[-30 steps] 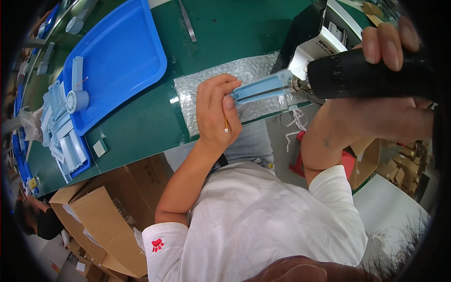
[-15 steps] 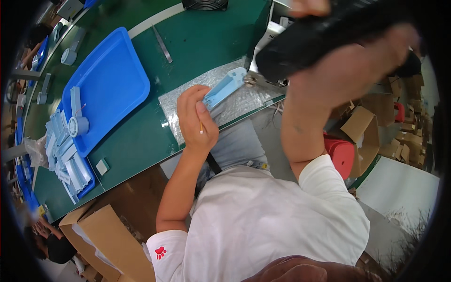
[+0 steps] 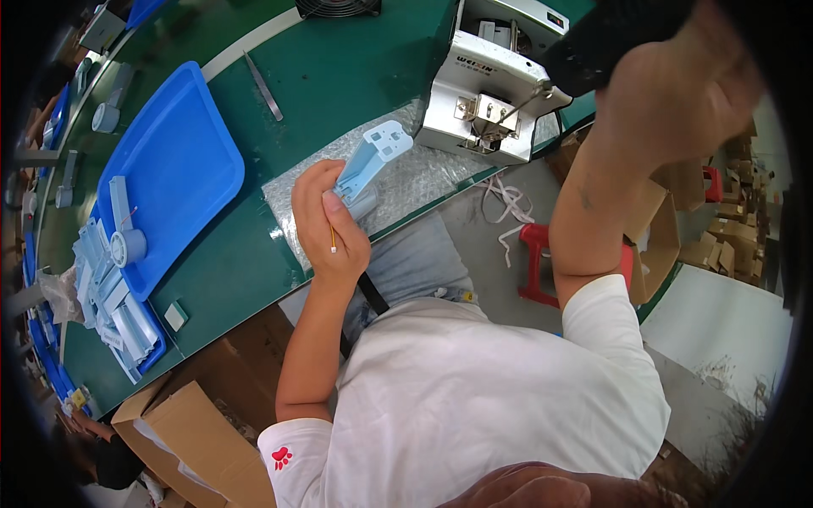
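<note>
Left hand [image 3: 333,230] grips the blue part [image 3: 362,168] over the bubble wrap [image 3: 396,182], held low, apparently to leave its holed end clear; right hand [image 3: 677,102] clasps the driver [image 3: 589,52], bit [image 3: 526,102] angled at the machine [image 3: 449,97]! And that part: pale, long, trough-like, tilted, its flat end pierced by several openings

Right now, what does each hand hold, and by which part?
Left hand: light-blue plastic part, by its near end. Right hand: black tool, by its body.
</note>
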A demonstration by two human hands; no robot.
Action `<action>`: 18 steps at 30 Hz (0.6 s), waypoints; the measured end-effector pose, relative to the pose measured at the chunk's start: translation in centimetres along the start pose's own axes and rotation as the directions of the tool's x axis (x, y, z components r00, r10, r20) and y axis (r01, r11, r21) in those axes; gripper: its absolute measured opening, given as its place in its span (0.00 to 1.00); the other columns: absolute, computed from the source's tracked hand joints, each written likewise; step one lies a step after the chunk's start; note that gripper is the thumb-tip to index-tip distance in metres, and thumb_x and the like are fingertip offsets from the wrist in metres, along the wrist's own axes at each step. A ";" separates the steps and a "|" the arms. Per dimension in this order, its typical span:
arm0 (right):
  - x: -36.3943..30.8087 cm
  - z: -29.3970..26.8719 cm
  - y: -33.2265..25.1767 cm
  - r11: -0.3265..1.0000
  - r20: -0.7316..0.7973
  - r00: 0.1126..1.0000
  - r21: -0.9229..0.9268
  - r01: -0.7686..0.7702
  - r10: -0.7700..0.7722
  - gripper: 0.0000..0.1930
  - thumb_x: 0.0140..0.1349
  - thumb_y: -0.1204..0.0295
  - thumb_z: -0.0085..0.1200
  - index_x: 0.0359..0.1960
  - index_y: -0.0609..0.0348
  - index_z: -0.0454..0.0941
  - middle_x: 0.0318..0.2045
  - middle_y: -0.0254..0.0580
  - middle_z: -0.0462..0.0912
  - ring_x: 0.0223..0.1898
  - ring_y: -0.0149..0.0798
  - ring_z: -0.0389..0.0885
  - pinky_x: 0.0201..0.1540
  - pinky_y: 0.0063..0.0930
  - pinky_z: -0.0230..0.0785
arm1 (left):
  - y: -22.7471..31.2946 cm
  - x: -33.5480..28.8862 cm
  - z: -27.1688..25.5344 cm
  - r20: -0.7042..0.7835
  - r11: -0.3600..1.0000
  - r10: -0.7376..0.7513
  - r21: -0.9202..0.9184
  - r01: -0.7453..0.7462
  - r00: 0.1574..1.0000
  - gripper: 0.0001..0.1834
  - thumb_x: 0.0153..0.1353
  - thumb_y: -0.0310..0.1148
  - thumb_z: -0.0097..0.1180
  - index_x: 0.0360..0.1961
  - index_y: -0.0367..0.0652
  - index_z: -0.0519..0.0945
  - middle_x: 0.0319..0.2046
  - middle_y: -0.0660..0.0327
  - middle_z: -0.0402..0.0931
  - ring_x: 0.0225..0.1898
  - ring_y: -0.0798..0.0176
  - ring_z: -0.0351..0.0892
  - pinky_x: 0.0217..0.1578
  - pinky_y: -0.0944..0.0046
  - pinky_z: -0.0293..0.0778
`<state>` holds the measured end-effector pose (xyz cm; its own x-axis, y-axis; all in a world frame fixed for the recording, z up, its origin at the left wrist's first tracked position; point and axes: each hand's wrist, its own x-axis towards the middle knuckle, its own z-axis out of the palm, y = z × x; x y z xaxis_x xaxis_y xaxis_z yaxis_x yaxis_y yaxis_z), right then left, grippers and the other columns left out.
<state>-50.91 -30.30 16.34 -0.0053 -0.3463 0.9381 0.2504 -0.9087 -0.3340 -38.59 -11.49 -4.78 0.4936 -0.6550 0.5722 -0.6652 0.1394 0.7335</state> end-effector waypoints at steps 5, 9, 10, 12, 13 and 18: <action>-1.9 -4.1 3.5 0.819 -0.034 0.865 0.344 -0.460 0.500 0.30 0.72 0.43 0.48 0.53 0.61 0.72 0.38 0.48 0.77 0.31 0.36 0.77 0.31 0.30 0.72 | -0.1 0.1 0.3 -0.030 1.000 0.016 -0.020 -0.017 0.999 0.17 0.76 0.28 0.36 0.47 0.28 0.78 0.48 0.43 0.78 0.51 0.45 0.78 0.55 0.53 0.71; -0.4 -5.5 -0.6 0.552 0.318 0.775 0.559 -0.618 0.546 0.32 0.63 0.51 0.56 0.57 0.67 0.70 0.43 0.52 0.74 0.37 0.38 0.71 0.38 0.33 0.65 | 0.0 0.2 0.0 -0.040 1.000 0.011 -0.019 -0.012 0.999 0.12 0.70 0.25 0.44 0.45 0.33 0.81 0.46 0.46 0.79 0.47 0.44 0.78 0.51 0.51 0.73; -0.4 -5.4 -0.9 0.423 0.379 0.758 0.657 -0.624 0.531 0.29 0.61 0.53 0.56 0.55 0.65 0.71 0.42 0.49 0.74 0.38 0.37 0.70 0.40 0.31 0.64 | -0.1 0.1 -0.1 -0.043 1.000 0.008 -0.016 -0.008 0.999 0.12 0.71 0.25 0.45 0.45 0.34 0.81 0.46 0.47 0.79 0.47 0.44 0.78 0.51 0.52 0.73; 0.1 -4.2 -1.1 0.262 0.417 0.758 0.762 -0.592 0.501 0.23 0.57 0.58 0.56 0.49 0.60 0.74 0.40 0.42 0.72 0.40 0.34 0.69 0.43 0.29 0.62 | -0.2 0.2 -0.1 -0.052 1.000 0.008 -0.025 -0.009 0.999 0.12 0.71 0.25 0.45 0.45 0.34 0.81 0.46 0.47 0.80 0.47 0.44 0.78 0.50 0.52 0.74; 0.0 -3.6 -1.0 0.191 0.422 0.752 0.796 -0.575 0.506 0.20 0.55 0.60 0.55 0.46 0.58 0.75 0.39 0.39 0.71 0.41 0.33 0.68 0.45 0.28 0.60 | -0.1 0.2 -0.3 -0.052 1.000 0.005 -0.014 -0.006 0.999 0.11 0.71 0.25 0.46 0.45 0.35 0.81 0.46 0.48 0.80 0.46 0.45 0.78 0.48 0.52 0.74; -2.5 0.2 0.4 0.393 0.371 0.805 0.728 -0.561 0.463 0.22 0.57 0.57 0.54 0.48 0.58 0.74 0.40 0.41 0.72 0.40 0.34 0.69 0.44 0.29 0.62 | -0.1 0.2 -0.1 -0.050 1.000 0.013 -0.028 -0.014 0.999 0.10 0.68 0.22 0.48 0.45 0.35 0.81 0.45 0.49 0.80 0.45 0.46 0.78 0.48 0.52 0.74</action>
<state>-50.57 -29.74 13.93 0.4708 -0.6128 0.6347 0.8064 0.0072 -0.5913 -38.34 -11.56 -4.66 0.5124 -0.6150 0.5994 -0.6564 0.1696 0.7351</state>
